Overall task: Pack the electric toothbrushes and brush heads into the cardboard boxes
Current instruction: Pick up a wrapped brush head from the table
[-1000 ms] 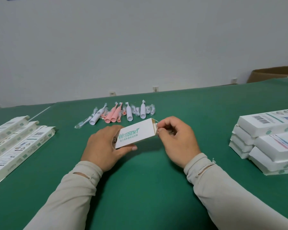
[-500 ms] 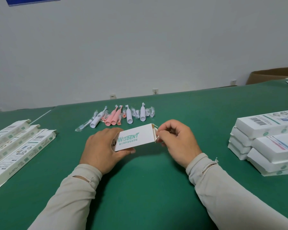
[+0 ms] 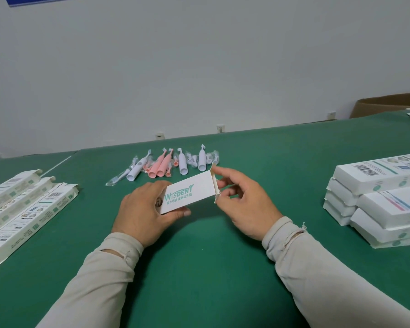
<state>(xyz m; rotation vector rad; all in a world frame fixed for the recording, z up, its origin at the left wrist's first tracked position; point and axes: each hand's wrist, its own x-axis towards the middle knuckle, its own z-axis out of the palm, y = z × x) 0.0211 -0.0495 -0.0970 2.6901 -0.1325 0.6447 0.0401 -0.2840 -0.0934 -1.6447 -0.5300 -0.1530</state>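
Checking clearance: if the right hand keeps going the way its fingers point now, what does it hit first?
The right hand points left, its fingers at the open end flaps of the white box that the left hand holds. It would probably meet that box end first; the gap looks slight, but depth is unclear.

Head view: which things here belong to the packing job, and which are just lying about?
Job:
white box, gripped by left hand; right hand at its open flap
toothbrushes and brush heads
open boxes
stacked boxes

Lying about:
brown carton
wall sockets
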